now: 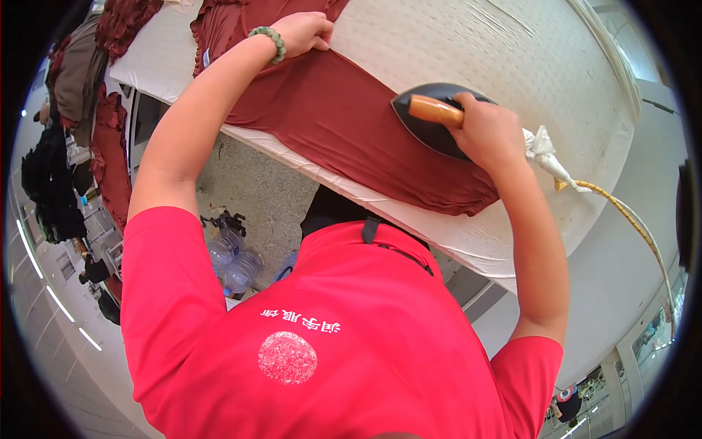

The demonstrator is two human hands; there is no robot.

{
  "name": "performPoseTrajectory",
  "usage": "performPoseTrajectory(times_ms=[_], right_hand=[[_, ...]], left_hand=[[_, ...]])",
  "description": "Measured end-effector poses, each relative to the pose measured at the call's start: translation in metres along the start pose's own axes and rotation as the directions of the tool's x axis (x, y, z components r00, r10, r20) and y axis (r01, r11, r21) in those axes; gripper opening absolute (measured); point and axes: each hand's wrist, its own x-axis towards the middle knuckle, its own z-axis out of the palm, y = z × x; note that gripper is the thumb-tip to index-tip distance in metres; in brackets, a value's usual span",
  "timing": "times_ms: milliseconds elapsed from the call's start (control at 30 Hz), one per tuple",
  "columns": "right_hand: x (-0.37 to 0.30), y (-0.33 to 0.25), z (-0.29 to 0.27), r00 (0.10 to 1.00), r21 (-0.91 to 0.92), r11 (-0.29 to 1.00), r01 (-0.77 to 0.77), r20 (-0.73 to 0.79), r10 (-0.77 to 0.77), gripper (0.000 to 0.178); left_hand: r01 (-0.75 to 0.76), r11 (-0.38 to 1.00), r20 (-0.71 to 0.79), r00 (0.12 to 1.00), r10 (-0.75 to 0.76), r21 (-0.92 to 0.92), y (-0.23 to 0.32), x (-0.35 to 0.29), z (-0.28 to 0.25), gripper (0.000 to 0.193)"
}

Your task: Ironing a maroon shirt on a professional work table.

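A dark red garment (322, 110) stretches across a pale padded ironing table, one long part running toward the lower right and ending in a wrinkled edge. My right hand (490, 132) is wrapped round the wooden handle of a black iron (431, 137), which rests on that long part near its far edge. At the upper left my left hand (301, 34), with a green bead bracelet (272, 42) at the wrist, has its fingers pinched on the garment's far edge. The fabric between my hands lies mostly smooth, with creases along the near edge.
The padded table (578, 95) extends to the right. From the iron a hose (621, 210), wrapped in white cloth near it, curves down to the right. More dark red garments (111, 150) hang at the left. Plastic bottles (240, 267) stand on the floor below the table.
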Motion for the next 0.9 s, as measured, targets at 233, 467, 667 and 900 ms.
performPoseTrajectory(times_ms=[233,467,667,900], right_hand=[[0.075,-0.080,-0.003,1.000,-0.012,1.000,-0.012,-0.021,0.012,0.039],[0.134,-0.123,-0.014,0.966,-0.154,0.958,0.243,0.124,-0.225,0.037],[0.137,-0.133,-0.005,0.988,-0.077,0.989,0.130,0.092,-0.122,0.036],[0.103,-0.029,-0.013,0.853,-0.009,0.861,-0.508,-0.148,0.501,0.046]], left_hand=[[-0.131,0.989,-0.113,0.986,0.123,-0.071,-0.019,0.003,0.010,0.015],[-0.129,0.981,-0.130,0.985,0.110,-0.147,-0.028,0.007,0.020,0.016],[-0.224,0.897,-0.527,0.850,-0.012,-0.382,-0.064,-0.068,-0.004,0.031],[0.244,0.891,-0.423,0.811,-0.404,-0.383,-0.132,-0.251,0.017,0.024]])
